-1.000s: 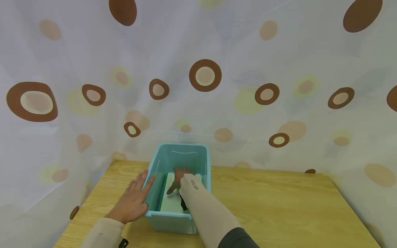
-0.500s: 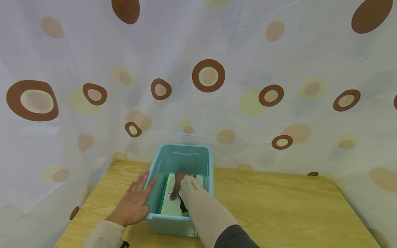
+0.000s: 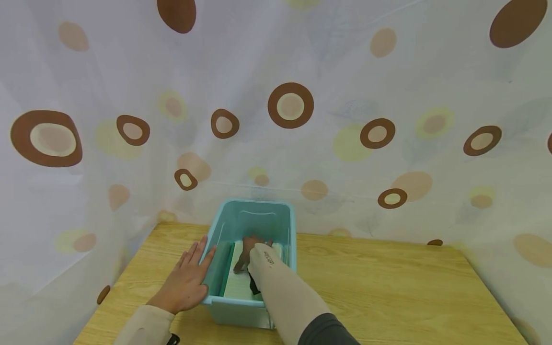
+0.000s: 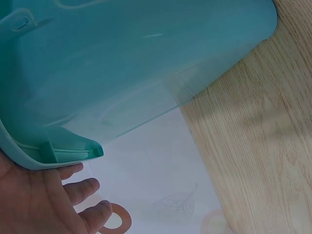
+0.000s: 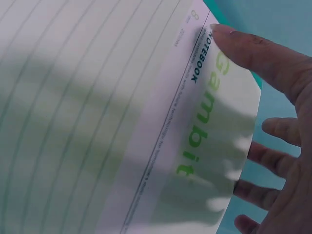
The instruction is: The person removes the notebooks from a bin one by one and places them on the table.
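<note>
A light blue plastic bin (image 3: 239, 311) stands on the table at the left of centre. My left hand (image 3: 183, 282) rests against its left rim with the fingers straight and slightly spread; in the left wrist view several fingers show below the rim. Inside the bin lies a pale green notebook (image 5: 141, 97) with printed lines and the word Gambit on its cover. My right hand (image 5: 287, 131) reaches down into the bin. Its thumb lies over the notebook's corner, and its other fingertips are right at the far edge. The sleeve hides part of the notebook in the head view.
A dark green strip (image 3: 227, 268) shows along the notebook's left side. The wooden table (image 3: 388, 287) extends to the right of the bin. A pale spotted sheet (image 3: 327, 158) hangs behind the table and at both sides.
My right hand shifts slightly over the notebook, its thumb moving nearer and then back. The bin and notebook appear a little further right in the head view. My left hand stays on the rim.
</note>
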The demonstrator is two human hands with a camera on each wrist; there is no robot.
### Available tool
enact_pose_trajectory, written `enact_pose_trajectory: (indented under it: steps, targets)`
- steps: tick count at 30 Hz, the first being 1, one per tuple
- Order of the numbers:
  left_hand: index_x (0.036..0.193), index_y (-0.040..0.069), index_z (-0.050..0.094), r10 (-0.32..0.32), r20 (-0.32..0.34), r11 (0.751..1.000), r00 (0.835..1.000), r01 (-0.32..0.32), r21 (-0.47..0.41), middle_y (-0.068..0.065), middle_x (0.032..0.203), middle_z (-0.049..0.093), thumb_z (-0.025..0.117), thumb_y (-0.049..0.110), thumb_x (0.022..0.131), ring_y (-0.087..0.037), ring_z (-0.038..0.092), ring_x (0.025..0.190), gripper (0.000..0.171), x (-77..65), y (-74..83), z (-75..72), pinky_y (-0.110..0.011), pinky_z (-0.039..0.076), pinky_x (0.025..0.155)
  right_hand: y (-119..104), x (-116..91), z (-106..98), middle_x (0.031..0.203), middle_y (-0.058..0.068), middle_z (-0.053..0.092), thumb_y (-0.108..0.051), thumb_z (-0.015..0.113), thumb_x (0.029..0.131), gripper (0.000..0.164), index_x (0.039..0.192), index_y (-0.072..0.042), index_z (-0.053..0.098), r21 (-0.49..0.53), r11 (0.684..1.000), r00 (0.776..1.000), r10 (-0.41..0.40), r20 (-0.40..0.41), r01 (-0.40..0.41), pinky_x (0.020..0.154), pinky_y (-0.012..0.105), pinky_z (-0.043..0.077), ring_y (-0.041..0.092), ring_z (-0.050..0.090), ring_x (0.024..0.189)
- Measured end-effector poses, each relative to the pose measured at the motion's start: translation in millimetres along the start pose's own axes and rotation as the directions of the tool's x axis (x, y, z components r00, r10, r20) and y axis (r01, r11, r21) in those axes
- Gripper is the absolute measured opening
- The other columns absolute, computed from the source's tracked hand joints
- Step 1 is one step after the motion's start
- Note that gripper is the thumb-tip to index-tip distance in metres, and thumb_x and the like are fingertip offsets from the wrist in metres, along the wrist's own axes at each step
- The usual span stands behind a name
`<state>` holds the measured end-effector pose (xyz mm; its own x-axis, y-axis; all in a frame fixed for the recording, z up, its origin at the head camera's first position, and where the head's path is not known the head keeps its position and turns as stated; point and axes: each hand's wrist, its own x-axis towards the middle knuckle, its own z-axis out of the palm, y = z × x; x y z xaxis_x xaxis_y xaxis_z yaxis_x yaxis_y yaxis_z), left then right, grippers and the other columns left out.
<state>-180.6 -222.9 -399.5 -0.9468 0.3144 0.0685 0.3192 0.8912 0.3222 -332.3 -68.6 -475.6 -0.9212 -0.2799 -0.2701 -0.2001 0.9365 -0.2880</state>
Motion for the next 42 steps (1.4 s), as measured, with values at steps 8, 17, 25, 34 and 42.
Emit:
enact_pose_trajectory:
  steps: [8, 17, 25, 34, 42]
  targets:
    - [0.145, -0.009, 0.033, 0.005, 0.0, 1.0, 1.0, -0.005, 0.0, -0.028, 0.156, 0.012, 0.045, 0.001, 0.073, -0.049, 0.012, 0.142, 0.074, -0.5, -0.9, 0.0, -0.064, 0.016, 0.11, -4.9, -2.3, -1.5, 0.134, 0.016, 0.047, -0.059, 0.084, 0.06, 0.091, 0.137, -0.02, 0.053, 0.006, 1.0, 0.996, 0.027, -0.082, -0.027, 0.103, 0.058, 0.029, 0.036, 0.041, 0.123]
    - [0.145, -0.01, 0.032, -0.004, -0.003, 1.0, 1.0, 0.004, 0.013, -0.028, 0.157, 0.012, 0.045, 0.001, 0.073, -0.049, 0.012, 0.142, 0.074, -0.1, -2.0, 0.8, -0.063, 0.017, 0.11, -9.7, -2.6, -4.8, 0.134, 0.013, 0.051, -0.056, 0.081, 0.066, 0.092, 0.14, -0.013, 0.045, 0.1, 0.995, 0.992, -0.008, -0.125, 0.021, 0.104, 0.054, 0.033, 0.035, 0.047, 0.121]
    - [0.146, -0.009, 0.032, -0.003, 0.014, 1.0, 1.0, 0.003, -0.01, -0.028, 0.157, 0.011, 0.046, 0.0, 0.072, -0.05, 0.011, 0.141, 0.075, -0.7, -0.7, -0.3, -0.064, 0.016, 0.11, -13.5, 0.7, -5.7, 0.129, 0.018, 0.051, -0.059, 0.077, 0.069, 0.089, 0.141, -0.02, 0.043, 0.052, 0.997, 0.989, -0.052, -0.137, 0.06, 0.104, 0.051, 0.033, 0.034, 0.045, 0.12]
    - [0.146, -0.009, 0.032, -0.016, 0.022, 1.0, 1.0, 0.016, -0.005, -0.027, 0.157, 0.01, 0.046, 0.001, 0.073, -0.049, 0.01, 0.142, 0.074, -0.2, -0.2, -1.5, -0.063, 0.015, 0.11, -17.1, -2.5, -9.1, 0.123, 0.017, 0.055, -0.064, 0.072, 0.071, 0.086, 0.141, -0.025, 0.042, -0.021, 0.997, 0.983, -0.07, -0.172, 0.068, 0.098, 0.049, 0.034, 0.031, 0.047, 0.113]
    - [0.146, -0.009, 0.031, -0.012, 0.015, 1.0, 1.0, 0.013, -0.002, -0.027, 0.157, 0.011, 0.045, 0.001, 0.073, -0.049, 0.011, 0.142, 0.075, -0.1, 0.0, -2.2, -0.063, 0.015, 0.11, -19.2, -4.5, -12.6, 0.122, 0.017, 0.057, -0.062, 0.071, 0.074, 0.08, 0.14, -0.024, 0.044, -0.028, 0.997, 0.98, -0.073, -0.186, 0.069, 0.095, 0.048, 0.033, 0.031, 0.049, 0.112]
